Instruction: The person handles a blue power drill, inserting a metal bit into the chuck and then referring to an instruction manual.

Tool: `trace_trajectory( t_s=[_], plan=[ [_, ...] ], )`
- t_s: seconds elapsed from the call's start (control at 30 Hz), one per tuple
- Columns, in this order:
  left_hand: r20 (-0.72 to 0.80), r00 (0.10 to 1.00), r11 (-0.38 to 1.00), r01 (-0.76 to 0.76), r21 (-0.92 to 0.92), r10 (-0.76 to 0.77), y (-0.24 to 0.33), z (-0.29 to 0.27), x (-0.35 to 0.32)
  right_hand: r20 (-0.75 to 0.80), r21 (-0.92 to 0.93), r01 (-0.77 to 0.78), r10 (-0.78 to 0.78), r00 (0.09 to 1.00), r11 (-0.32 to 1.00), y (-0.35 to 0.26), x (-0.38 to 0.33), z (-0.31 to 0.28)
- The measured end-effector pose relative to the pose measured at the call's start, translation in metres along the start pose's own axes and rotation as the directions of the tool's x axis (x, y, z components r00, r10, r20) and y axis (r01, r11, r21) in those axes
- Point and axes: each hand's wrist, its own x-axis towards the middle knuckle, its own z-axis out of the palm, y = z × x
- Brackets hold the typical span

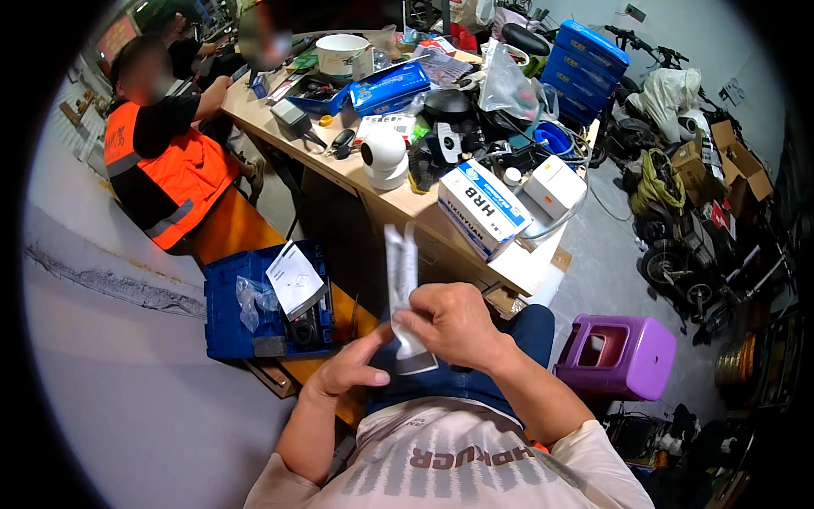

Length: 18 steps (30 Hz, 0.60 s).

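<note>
My right hand [456,321] is closed around a narrow folded sheet of white paper [400,270], which stands up out of the grip above my lap. Its lower end, with a dark grey patch, shows below the fingers. Just left of it is my left hand [349,363], fingers stretched out and thumb apart. The left fingertips are at the paper's edge; whether they touch it I cannot tell. Beyond that hand, an opened blue tool case [222,318] lies on an orange-brown bench. In it are a printed leaflet [297,280], a clear plastic bag [254,304] and a dark tool, partly covered.
A cluttered wooden table [339,165] stands ahead, with a white camera [384,157], a blue-and-white box [483,208] and stacked blue boxes [585,68]. A purple stool [627,356] is at my right. Someone in an orange vest [191,161] sits at the left.
</note>
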Motion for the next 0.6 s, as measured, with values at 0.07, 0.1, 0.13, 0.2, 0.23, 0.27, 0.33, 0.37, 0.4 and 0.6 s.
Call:
trace_trajectory(
  t_s=[0.07, 0.1, 0.13, 0.2, 0.23, 0.27, 0.33, 0.37, 0.4, 0.6],
  plan=[
    [-0.010, 0.997, 0.995, -0.081, -0.062, 0.081, 0.001, -0.002, 0.005, -0.001, 0.004, 0.035, -0.035, 0.999, 0.999, -0.007, -0.004, -0.002],
    [-0.059, 0.987, 0.972, -0.156, -0.178, 0.148, 0.000, 0.001, 0.008, 0.022, -0.011, 0.044, -0.044, 0.999, 0.999, -0.010, -0.006, -0.001],
    [-0.153, 0.977, 0.956, -0.181, -0.231, 0.148, -0.002, 0.005, 0.011, 0.052, -0.021, 0.048, -0.047, 0.998, 0.999, -0.013, -0.008, 0.001],
    [-0.250, 0.957, 0.887, -0.238, -0.397, 0.145, -0.006, 0.015, 0.026, 0.088, -0.024, 0.067, -0.064, 0.994, 0.997, -0.019, -0.011, 0.009],
    [-0.259, 0.954, 0.848, -0.257, -0.463, 0.148, -0.007, 0.021, 0.031, 0.114, -0.010, 0.048, -0.046, 0.992, 0.999, -0.021, -0.012, 0.013],
    [-0.260, 0.952, 0.808, -0.279, -0.518, 0.162, -0.007, 0.027, 0.037, 0.134, 0.010, 0.034, -0.035, 0.990, 0.999, -0.023, -0.013, 0.016],
    [-0.262, 0.949, 0.725, -0.305, -0.617, 0.176, -0.004, 0.034, 0.045, 0.113, 0.035, 0.006, -0.010, 0.994, 0.999, -0.024, -0.015, 0.019],
    [-0.267, 0.948, 0.682, -0.311, -0.662, 0.172, -0.003, 0.038, 0.047, 0.108, 0.048, -0.013, 0.008, 0.994, 0.999, -0.024, -0.017, 0.020],
    [-0.268, 0.946, 0.630, -0.321, -0.707, 0.182, -0.001, 0.040, 0.049, 0.118, 0.051, -0.045, 0.038, 0.992, 0.998, -0.024, -0.018, 0.020],
    [-0.240, 0.932, 0.599, -0.359, -0.716, 0.271, 0.008, 0.039, 0.052, 0.124, 0.205, -0.107, 0.082, 0.989, 0.973, -0.028, -0.027, 0.016]
  ],
)
